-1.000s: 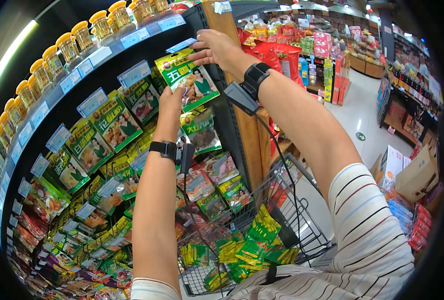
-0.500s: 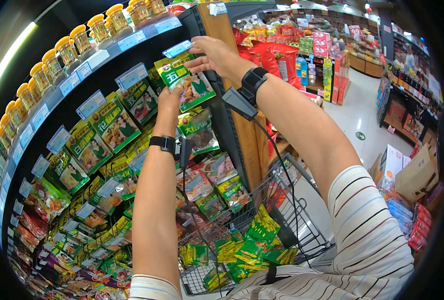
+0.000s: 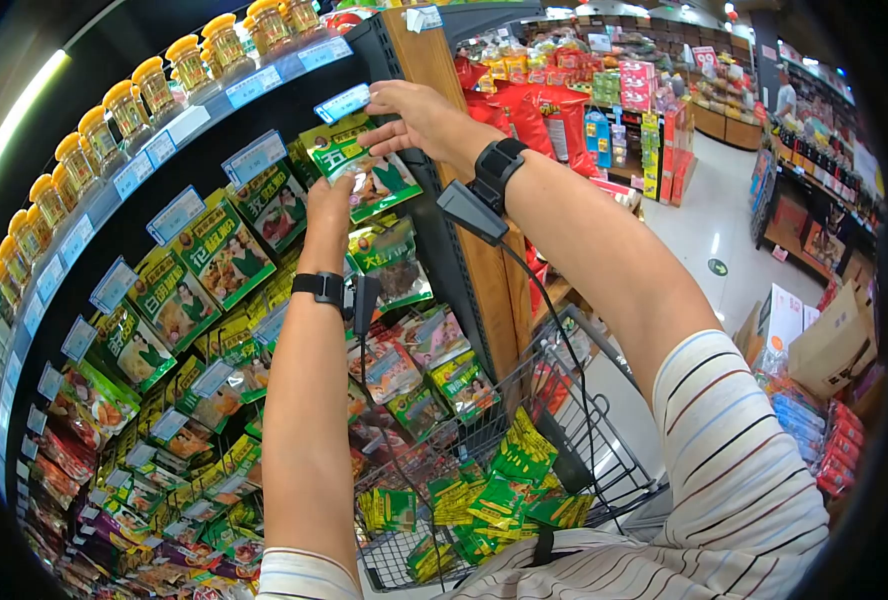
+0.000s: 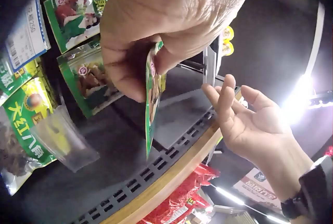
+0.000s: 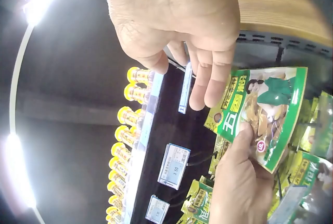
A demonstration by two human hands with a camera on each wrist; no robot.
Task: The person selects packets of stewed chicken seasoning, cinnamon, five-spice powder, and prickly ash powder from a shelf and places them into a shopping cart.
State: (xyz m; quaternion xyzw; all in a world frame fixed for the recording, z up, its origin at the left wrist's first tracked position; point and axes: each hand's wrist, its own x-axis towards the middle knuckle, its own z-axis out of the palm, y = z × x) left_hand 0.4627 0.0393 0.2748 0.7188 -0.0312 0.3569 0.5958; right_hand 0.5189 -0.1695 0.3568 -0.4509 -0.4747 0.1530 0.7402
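My left hand [image 3: 330, 210] pinches a green-and-yellow seasoning packet [image 3: 376, 180] by its edge, thumb on the printed front. The packet, seen edge-on in the left wrist view, hangs at the upper right of the shelf. My right hand [image 3: 429, 125] is raised beside the packet's top, its fingers extended. Its fingertips are right at a blue-and-white price tag [image 5: 185, 90] at the front of a display hook. Below the held packet hangs a star anise packet [image 3: 392, 262]. More seasoning packets [image 3: 226, 250] hang in a row to the left.
A wire shopping cart [image 3: 604, 420] stands below me with several green-and-yellow packets [image 3: 509, 495] in it. Yellow-lidded jars [image 3: 124, 105] line the shelf above. A wooden post [image 3: 434, 70] edges the rack on the right, with red bags [image 3: 559, 125] beyond it.
The head view has shifted slightly, so rack, packet and hands appear a little lower and further left. The left hand keeps its pinch; the right stays by the tag.
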